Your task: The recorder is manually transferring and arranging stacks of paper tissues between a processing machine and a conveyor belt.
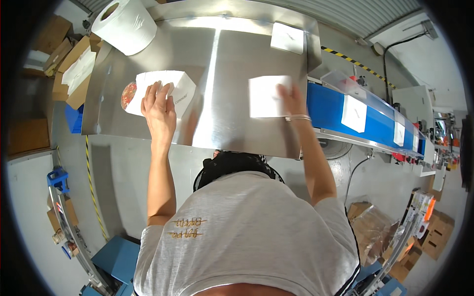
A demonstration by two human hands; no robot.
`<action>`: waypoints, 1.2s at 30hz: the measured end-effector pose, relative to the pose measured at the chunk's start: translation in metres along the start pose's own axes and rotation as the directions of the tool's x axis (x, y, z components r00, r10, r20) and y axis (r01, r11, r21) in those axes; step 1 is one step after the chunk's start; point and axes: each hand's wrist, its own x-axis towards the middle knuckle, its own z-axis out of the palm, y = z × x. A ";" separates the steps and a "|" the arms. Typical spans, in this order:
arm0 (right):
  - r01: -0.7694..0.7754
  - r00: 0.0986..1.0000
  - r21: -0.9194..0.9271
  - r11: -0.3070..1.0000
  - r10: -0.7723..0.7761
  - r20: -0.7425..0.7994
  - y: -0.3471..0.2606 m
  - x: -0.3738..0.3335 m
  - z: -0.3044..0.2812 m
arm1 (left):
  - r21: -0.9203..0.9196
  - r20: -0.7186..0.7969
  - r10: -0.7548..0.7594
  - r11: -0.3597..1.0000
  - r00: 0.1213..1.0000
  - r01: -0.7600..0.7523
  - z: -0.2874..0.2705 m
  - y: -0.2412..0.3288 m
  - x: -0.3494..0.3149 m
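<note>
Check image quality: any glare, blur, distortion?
Head view: bright glare runs down the steel table; head view: right hand blurred, left hand crisper; head view: fisheye curves the table's edges, corners go black.

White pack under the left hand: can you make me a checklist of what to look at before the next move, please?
1. Left hand touching the white pack: ok, fingers on top.
2. Right hand at the nearer white square: ok, at its right edge.
3. Right hand's grip firm: cannot tell, the hand is blurred.
4. Nearer white square flat on the steel table: cannot tell, it might be lifted a little.
5. White roll away from both hands: ok, at the table's far left.
6. White pieces on the blue belt apart from each other: ok, gaps show.
</note>
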 end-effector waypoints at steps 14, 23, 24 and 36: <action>-0.357 0.870 -0.898 0.256 -0.258 -0.419 -0.011 0.007 -0.133 | -0.021 -0.110 -0.014 1.000 0.994 0.012 0.006 0.002 -0.005; 0.761 0.643 -0.234 0.605 -0.654 0.399 -0.108 -0.006 0.038 | -0.045 -0.108 -0.013 0.999 0.994 0.008 0.003 0.001 -0.004; 0.718 0.668 -0.157 0.678 -0.609 0.428 -0.122 -0.015 0.059 | -0.037 -0.099 -0.016 0.999 0.995 0.013 0.002 0.000 -0.005; 0.270 0.559 0.100 0.958 -0.240 0.794 -0.126 -0.010 0.131 | 0.034 -0.130 0.001 0.999 0.991 0.003 0.007 -0.026 -0.005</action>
